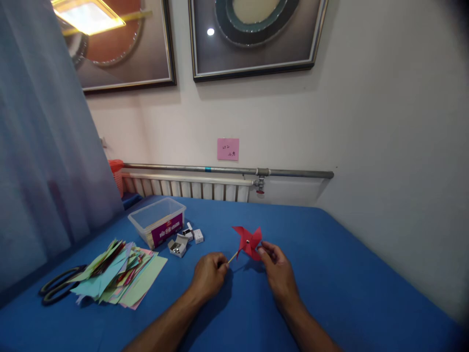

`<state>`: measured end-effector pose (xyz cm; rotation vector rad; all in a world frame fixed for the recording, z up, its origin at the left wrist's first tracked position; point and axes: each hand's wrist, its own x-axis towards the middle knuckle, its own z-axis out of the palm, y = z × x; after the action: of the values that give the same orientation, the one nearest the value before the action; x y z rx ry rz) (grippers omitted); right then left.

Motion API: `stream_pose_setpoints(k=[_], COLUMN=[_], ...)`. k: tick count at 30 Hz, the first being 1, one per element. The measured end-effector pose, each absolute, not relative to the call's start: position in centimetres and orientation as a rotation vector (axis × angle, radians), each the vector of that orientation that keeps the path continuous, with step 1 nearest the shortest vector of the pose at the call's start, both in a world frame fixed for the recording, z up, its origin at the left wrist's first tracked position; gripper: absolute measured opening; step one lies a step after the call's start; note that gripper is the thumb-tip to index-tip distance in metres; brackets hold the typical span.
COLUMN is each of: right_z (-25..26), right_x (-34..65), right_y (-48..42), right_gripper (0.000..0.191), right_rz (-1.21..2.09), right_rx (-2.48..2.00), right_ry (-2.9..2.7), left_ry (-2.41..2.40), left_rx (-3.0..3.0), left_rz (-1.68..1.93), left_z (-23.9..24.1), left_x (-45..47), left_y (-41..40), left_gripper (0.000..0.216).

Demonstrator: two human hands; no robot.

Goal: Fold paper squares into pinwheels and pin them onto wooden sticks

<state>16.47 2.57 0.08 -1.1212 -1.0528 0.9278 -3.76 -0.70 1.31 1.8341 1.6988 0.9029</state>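
The left hand (209,274) pinched the thin wooden stick (232,257) of a red paper pinwheel (248,241), while the right hand (277,266) nipped one folded vane at its lower edge. The pinwheel stood just above the blue tablecloth (330,274), a shiny pin at its centre. Nearby lay a fanned heap of pastel paper sheets (120,274), black scissors (58,286), a clear plastic box (157,221) and small white pin boxes (185,240).

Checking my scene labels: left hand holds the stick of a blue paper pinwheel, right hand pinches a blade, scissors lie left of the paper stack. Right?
One thing is off: the pinwheel is red, not blue; the head view shows it. The rest stands: the left hand holds its stick, the right hand pinches a blade, and the scissors lie left of the paper stack.
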Motion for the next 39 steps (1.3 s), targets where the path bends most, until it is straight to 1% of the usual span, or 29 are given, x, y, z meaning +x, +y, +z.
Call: stream_pose_setpoints(k=[5, 15, 20, 23, 34, 39], right_z=[-0.17, 0.03, 0.28, 0.46, 0.00, 0.11], right_x=[16.56, 16.18, 15.83, 15.74, 15.71, 15.98], right_y=[2.62, 2.27, 1.94, 1.94, 1.90, 2.09], right_gripper=[0.032, 0.037, 0.033, 0.035, 0.037, 0.035], right_rz=[1.066, 1.269, 1.363, 1.414, 1.441, 1.335], right_rx=[-1.081, -1.045, -0.987, -0.937, -0.963, -0.999], right_ry=[-0.989, -0.903, -0.792, -0.782, -0.831, -0.885], left_ry=[1.658, 1.618, 1.635, 1.644, 1.630, 1.653], left_rx=[1.811, 1.814, 1.838, 1.864, 1.849, 1.793], left_rz=[0.884, 0.871, 0.873, 0.860, 0.849, 0.859], left_z=[1.21, 1.38, 1.06, 1.00, 0.88, 1.22], left_x=[-3.39, -3.19, -3.23, -3.32, -3.23, -3.28], left_y=[-0.91, -1.15, -1.05, -1.02, -0.99, -0.95], left_gripper=[0.017, 0.017, 0.016, 0.016, 0.015, 0.016])
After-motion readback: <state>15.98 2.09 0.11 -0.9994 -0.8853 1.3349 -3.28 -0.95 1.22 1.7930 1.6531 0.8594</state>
